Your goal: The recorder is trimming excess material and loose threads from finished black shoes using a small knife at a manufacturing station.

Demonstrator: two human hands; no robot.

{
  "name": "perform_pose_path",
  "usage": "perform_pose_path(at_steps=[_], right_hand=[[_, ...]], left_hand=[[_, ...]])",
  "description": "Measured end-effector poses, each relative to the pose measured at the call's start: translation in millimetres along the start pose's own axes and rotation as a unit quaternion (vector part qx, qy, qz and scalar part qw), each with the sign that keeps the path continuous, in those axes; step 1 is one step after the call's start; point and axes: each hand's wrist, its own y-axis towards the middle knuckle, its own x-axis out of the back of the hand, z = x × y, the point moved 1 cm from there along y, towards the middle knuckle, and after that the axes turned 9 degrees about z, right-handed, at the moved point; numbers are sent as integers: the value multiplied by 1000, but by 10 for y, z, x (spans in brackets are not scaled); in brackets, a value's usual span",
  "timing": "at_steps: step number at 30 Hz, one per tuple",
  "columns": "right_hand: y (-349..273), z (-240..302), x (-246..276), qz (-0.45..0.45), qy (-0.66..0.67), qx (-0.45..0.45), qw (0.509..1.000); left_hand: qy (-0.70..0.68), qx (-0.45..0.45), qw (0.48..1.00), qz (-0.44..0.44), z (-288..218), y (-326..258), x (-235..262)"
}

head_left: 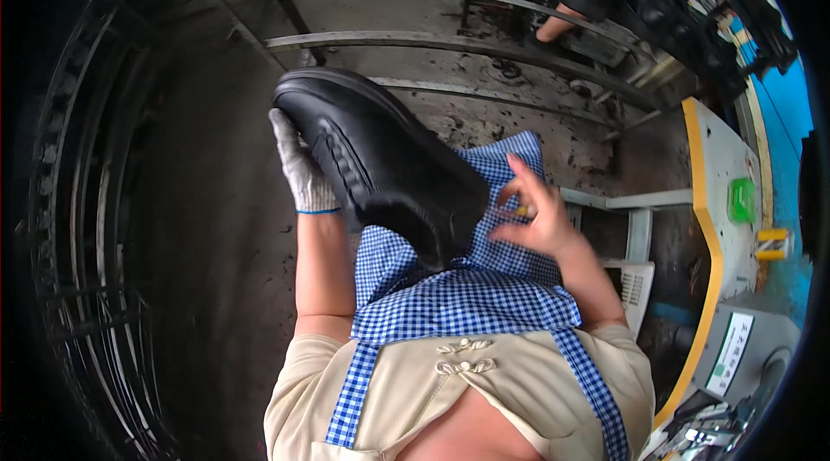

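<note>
Wearing a speckled grey knit glove with a blue cuff, your left hand (300, 169) is pressed along the side of a glossy black leather shoe (380, 163), cradling it near the toe so that it slants above your blue-and-white checked apron (458, 288). Just right of the shoe's heel end, your bare right hand (536, 215) hangs clear of the shoe, thumb and forefinger pinching a small yellowish bit while the other fingers fan out. Farther right stands a grey machine table with a yellow edge (711, 228), and a green block (741, 200) sits on it.
</note>
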Motion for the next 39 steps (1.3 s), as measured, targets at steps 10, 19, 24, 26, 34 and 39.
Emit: perform_pose_path(at_steps=[10,19,24,26,34,39], right_hand=[[251,440,184,-79,4,21,997],[-46,566,1290,-431,291,190,833],[788,911,2187,-545,-82,250,796],[1285,829,2452,-581,-90,207,782],[2148,511,2937,-558,-125,66,818],[2367,833,2683,-515,-179,188,817]], left_hand=[[26,46,997,50,320,82,-2],[140,17,958,248,468,-151,-344],[127,110,958,233,747,-246,-202],[113,142,956,231,801,-352,-209],[132,140,963,188,749,-487,-71],[140,109,972,157,590,-450,-37]])
